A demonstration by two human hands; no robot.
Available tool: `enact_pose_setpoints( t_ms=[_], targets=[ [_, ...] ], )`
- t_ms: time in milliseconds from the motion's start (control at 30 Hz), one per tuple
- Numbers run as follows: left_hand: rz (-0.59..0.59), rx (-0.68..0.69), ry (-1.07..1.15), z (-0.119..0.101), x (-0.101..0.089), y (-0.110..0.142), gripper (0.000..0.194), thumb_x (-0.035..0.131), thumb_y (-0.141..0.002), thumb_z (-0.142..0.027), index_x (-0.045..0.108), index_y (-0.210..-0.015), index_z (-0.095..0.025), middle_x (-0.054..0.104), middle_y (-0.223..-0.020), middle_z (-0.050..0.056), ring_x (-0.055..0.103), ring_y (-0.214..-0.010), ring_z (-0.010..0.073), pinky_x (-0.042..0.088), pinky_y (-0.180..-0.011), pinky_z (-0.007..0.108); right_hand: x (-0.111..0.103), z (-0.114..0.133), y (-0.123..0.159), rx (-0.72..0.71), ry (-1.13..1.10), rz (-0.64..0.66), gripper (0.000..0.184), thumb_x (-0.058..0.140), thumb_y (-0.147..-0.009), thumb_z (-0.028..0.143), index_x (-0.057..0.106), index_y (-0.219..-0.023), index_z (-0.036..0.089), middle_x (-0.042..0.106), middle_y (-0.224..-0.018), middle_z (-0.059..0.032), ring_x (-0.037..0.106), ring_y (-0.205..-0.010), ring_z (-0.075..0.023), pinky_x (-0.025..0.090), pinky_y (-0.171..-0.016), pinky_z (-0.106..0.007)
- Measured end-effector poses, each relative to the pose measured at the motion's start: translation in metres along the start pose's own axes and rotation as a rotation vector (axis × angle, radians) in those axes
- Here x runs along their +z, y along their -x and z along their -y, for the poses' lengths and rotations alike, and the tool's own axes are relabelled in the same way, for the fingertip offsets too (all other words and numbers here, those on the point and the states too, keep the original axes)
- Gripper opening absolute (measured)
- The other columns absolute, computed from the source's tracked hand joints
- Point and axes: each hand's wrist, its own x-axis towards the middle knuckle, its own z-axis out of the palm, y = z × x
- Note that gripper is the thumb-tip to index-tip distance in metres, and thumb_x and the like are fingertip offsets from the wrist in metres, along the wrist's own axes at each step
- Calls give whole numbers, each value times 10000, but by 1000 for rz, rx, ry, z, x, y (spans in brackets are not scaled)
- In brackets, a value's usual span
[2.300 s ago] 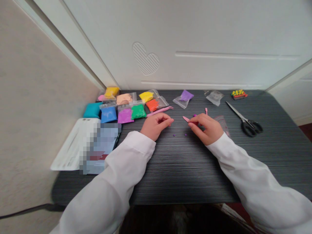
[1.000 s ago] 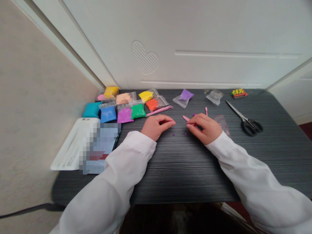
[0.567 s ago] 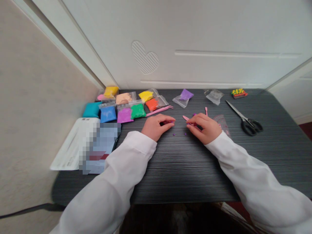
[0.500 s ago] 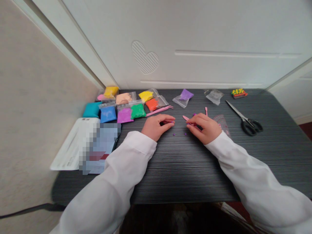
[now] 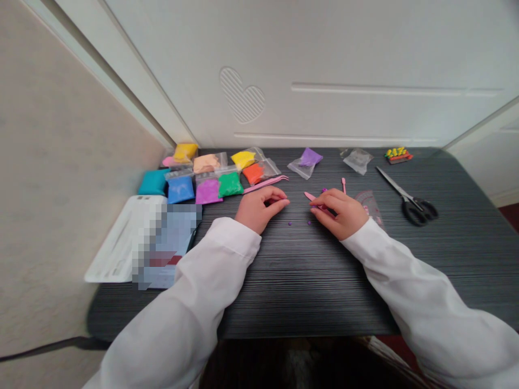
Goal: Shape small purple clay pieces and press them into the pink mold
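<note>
My left hand (image 5: 263,208) is closed in a pinch above the table, thumb pressed to the fingertips. The bit of purple clay seen there earlier is now hidden by the fingers. Opposite it, my right hand (image 5: 338,213) also pinches, with a speck of purple clay showing at its fingertips. Two tiny purple clay balls, a left one (image 5: 290,223) and a right one (image 5: 309,222), lie on the dark table between and just below the hands. A pink pointed tool (image 5: 308,195) lies partly under my right hand, beside another purple clay piece (image 5: 324,190).
Bags of coloured clay (image 5: 230,185) and pink tweezers (image 5: 265,184) lie left. A purple clay bag (image 5: 310,158) is behind. To the right are black-handled scissors (image 5: 419,209), a small yellow-and-red clay model (image 5: 398,155) and a clear bag (image 5: 357,161). A white tray (image 5: 121,243) stands far left.
My left thumb has closed against the fingertips, covering the purple clay bit that showed there. My right hand holds nearly the same pose. The view has shifted very slightly.
</note>
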Motion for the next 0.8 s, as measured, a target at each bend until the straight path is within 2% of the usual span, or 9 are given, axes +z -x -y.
enact_pose_setpoints(
  t_ms=[133,300,500,667,800],
  targets=[
    [-30,43,-149,-4,-2,0,262,455,-767,-379,611,-741,-171,615,-701,-13,536,-629,106,408,-580,225,1,-1,0,-8,9,6,154,478,-765,258,589,-836,177,572,-821,-49,519,-801,-139,430,-755,-276],
    [9,93,-188,-1,0,0,194,499,-748,-299,626,-842,-187,630,-846,8,556,-717,119,435,-645,235,7,-8,1,-32,75,39,206,467,-767,250,613,-895,182,568,-839,-58,512,-802,-159,425,-740,-303],
    [56,151,-214,2,2,0,209,482,-754,-247,619,-906,-201,619,-915,21,552,-823,136,442,-738,266,15,-15,3,-46,153,64,241,446,-777,257,622,-933,206,579,-862,-54,501,-806,-173,406,-719,-324],
    [65,137,-231,1,1,1,192,541,-708,-253,609,-877,-194,610,-837,10,543,-774,128,444,-684,245,15,-14,3,-30,177,88,245,456,-773,273,614,-952,216,579,-884,-54,499,-822,-173,392,-714,-324],
    [74,137,-237,1,1,1,187,503,-741,-309,623,-825,-194,619,-823,13,542,-793,138,434,-709,264,13,-11,2,-15,188,115,263,460,-772,286,596,-986,219,576,-905,-54,499,-836,-176,382,-720,-327]
  ],
)
